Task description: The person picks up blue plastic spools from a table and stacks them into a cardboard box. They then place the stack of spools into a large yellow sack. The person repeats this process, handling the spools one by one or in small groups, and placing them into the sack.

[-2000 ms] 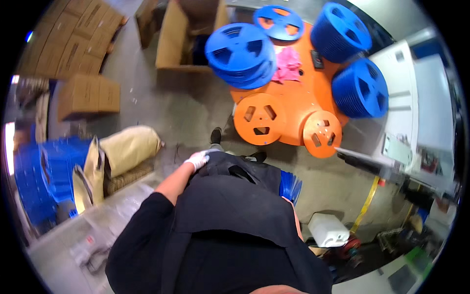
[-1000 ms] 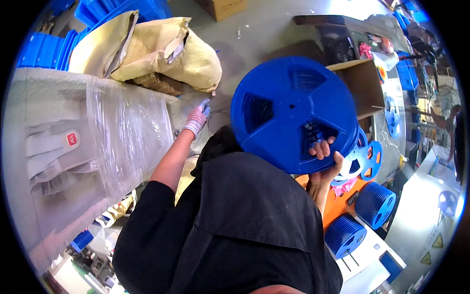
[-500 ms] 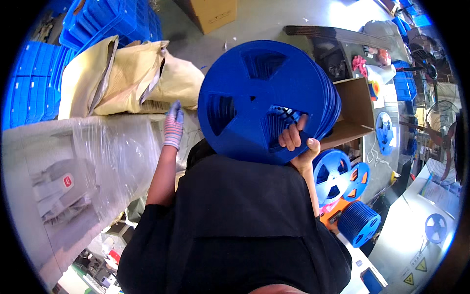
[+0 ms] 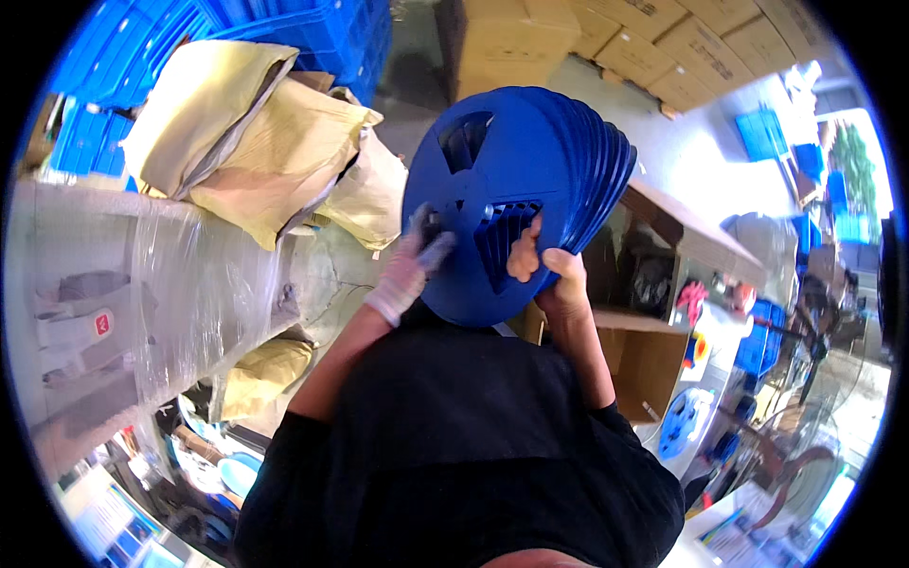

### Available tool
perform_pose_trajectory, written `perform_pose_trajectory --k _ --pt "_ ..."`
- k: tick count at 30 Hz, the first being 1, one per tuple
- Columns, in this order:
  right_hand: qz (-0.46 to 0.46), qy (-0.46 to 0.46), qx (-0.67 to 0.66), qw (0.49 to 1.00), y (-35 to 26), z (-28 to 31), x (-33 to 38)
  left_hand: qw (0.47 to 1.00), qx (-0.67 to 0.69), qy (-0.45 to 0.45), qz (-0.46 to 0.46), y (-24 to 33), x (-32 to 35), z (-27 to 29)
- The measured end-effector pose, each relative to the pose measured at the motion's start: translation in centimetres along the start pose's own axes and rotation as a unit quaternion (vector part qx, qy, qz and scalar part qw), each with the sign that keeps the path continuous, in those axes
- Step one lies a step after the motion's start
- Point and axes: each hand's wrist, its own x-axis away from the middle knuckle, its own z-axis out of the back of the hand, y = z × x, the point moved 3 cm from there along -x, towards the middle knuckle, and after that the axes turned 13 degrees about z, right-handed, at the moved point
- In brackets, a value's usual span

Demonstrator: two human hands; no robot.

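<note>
A thick stack of blue plastic reels [image 4: 526,156] is held up in front of my body, tilted so that the discs fan out at its right side. The front reel has wide cut-out windows. My right hand [image 4: 549,270] is bare and grips the stack at its lower right: fingers pass through a window, and the thumb lies on the rim. Over the left part of the front reel is my left hand [image 4: 413,267], in a light striped glove. Its fingers are apart and somewhat blurred; whether they touch the reel is unclear.
Pale yellow sacks [image 4: 256,151] lie at the left beside a plastic-wrapped stack [image 4: 199,293]. Blue crates [image 4: 331,38] stand at the far left. Cardboard boxes [image 4: 516,47] are at the back. An opened carton [image 4: 644,364] sits to the right, near a table with another blue reel [image 4: 684,421].
My left hand has moved right, from beside the sacks to the reel's face. The stack has turned, showing more of its fanned right side. My right hand keeps its grip; the view has swung right.
</note>
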Motion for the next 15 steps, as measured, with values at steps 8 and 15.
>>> perform_pose_trajectory --k 8,15 --pt "-0.137 -0.177 0.161 0.961 0.7 -7.0 -12.1 0.914 0.384 -0.075 -0.104 3.3 -10.7 4.0" --pt "-0.131 -0.243 -0.131 0.952 -1.7 -5.3 -21.9 0.708 0.526 -0.215 -0.419 8.9 -4.3 12.3"
